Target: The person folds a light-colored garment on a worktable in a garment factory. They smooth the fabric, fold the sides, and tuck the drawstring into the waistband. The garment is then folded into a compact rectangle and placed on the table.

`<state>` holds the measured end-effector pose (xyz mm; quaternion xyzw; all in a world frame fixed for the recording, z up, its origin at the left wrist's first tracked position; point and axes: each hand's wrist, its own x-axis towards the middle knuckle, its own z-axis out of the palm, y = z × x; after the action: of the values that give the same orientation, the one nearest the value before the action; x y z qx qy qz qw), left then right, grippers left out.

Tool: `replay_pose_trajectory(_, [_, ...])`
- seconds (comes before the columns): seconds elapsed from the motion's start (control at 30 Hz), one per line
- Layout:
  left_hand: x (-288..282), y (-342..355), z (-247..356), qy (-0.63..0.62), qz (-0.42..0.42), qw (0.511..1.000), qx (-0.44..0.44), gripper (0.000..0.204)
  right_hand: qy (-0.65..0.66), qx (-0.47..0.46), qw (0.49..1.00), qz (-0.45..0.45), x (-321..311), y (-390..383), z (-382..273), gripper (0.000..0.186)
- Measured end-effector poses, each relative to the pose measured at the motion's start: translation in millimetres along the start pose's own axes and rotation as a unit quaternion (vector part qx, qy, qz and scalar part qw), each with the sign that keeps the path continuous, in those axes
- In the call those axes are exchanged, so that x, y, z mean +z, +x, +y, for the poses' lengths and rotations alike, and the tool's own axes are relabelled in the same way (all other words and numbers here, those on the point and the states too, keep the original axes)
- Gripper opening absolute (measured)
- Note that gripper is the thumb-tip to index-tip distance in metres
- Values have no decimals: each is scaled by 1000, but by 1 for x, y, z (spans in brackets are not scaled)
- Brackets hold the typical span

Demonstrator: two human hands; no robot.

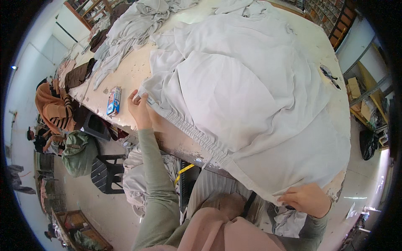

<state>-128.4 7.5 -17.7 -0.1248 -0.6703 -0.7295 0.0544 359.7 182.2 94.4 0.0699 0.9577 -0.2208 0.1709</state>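
Note:
A pale grey garment (234, 100) with a gathered elastic waistband (197, 136) lies spread over the table; I cannot tell whether it is a skirt or trousers. The waistband runs along the table's near edge. At its left end my left hand (140, 109) is closed, pinching the band beside a small white label (150, 100). Far to the right, at the near corner, my right hand (305, 200) grips the other end of the band, fingers curled over the cloth. The fabric between both hands lies fairly straight, with loose folds behind it.
A blue box (113, 101) stands left of my left hand. Thread snips (330, 77) lie near the table's right side. More grey cloth (130, 33) heaps at the far left. Below are a black stool (108, 173) and a green sack (79, 153); people sit further left.

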Motion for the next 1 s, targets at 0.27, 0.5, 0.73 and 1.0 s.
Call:
replay_pose_trajectory(0.27, [42,-155,67,-442,-290,758,-382,33,161,-129,937,283,-49,105,-13,20])
replay_pose_trajectory(0.5, [60,-186,69,-121,-349,901,-230,21,79,-45,968,234,-43,160,6,14])
replay_pose_trajectory(0.73, [90,-206,78,124,-354,922,-94,26,198,-135,967,86,-61,130,50,15])
replay_pose_trajectory(1.0, [123,-244,82,140,-477,860,114,33,201,-100,970,-93,-98,92,47,13])
